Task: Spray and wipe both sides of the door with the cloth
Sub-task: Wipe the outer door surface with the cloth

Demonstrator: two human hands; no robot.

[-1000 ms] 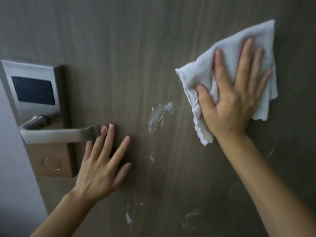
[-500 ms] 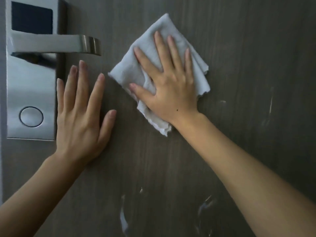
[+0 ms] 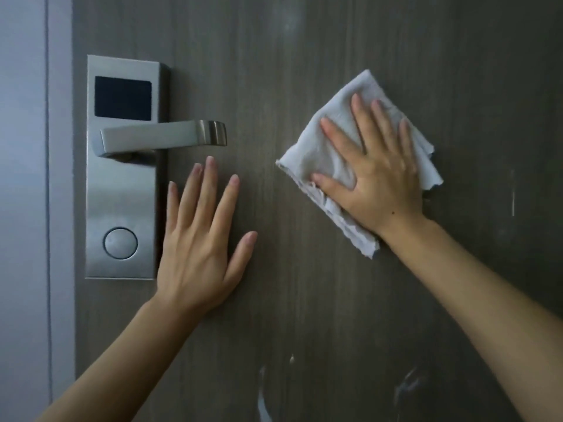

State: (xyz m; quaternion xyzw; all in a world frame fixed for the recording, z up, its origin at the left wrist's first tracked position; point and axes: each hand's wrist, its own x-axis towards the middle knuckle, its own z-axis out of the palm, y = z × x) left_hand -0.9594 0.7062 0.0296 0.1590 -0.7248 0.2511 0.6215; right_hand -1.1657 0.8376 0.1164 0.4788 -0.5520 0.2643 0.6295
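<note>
Dark wood-grain door (image 3: pixel 304 41): wiping under way. Right hand (image 3: pixel 379 181), fingers flat, presses white frayed cloth (image 3: pixel 307 153); left hand (image 3: pixel 201 239) braces, spread. Spray streaks (image 3: pixel 263 400) remain at 6 o'clock (other side unseen).

We see dark wood-grain door (image 3: pixel 304 41), upright, wet streaks low down. We see pale cloth (image 3: pixel 313 153), folded, frayed edges, flat against door, right of handle, corner pointing up.

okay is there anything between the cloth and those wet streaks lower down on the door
Nothing visible. The right hand presses the cloth flat on the door, and bare door lies between it and the streaks below.
</note>
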